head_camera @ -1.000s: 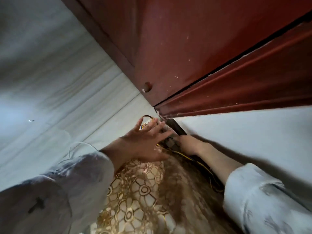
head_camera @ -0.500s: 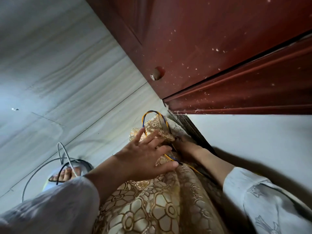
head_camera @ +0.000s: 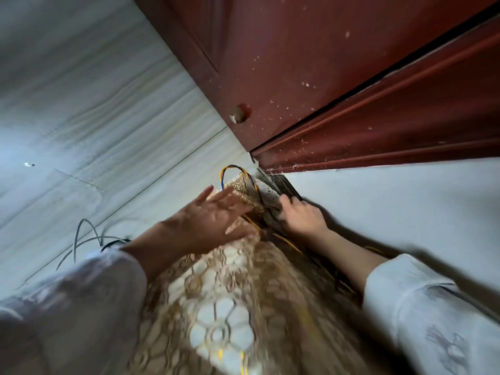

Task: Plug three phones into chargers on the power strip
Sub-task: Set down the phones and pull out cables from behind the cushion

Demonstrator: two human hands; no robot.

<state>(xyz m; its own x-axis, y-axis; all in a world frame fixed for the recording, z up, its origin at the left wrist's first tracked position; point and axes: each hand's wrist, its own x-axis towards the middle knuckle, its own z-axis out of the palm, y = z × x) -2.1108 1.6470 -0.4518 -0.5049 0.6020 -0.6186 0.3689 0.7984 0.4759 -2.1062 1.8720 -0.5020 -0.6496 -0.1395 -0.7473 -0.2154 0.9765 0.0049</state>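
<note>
My left hand [head_camera: 208,220] lies flat with spread fingers on a gold lace cloth [head_camera: 224,307] that covers a table. My right hand [head_camera: 300,219] reaches into the narrow gap between the cloth's edge and the white wall, fingers curled around the edge of the cloth and something dark there; what it grips is hidden. A blue and yellow wire [head_camera: 235,171] loops out from under the cloth's far corner, and a yellow wire [head_camera: 286,240] runs along the gap. No phone, charger or power strip shows.
A dark red cabinet door [head_camera: 284,63] with a round knob [head_camera: 238,116] looms ahead and above. The white wall [head_camera: 392,212] is on the right. Pale tiled floor [head_camera: 94,117] spreads to the left, with grey and black cables [head_camera: 84,239] lying on it.
The view has dropped and pulled back, showing more cloth and the cables on the floor. My right hand has come further out of the gap; my left hand stays spread on the cloth.
</note>
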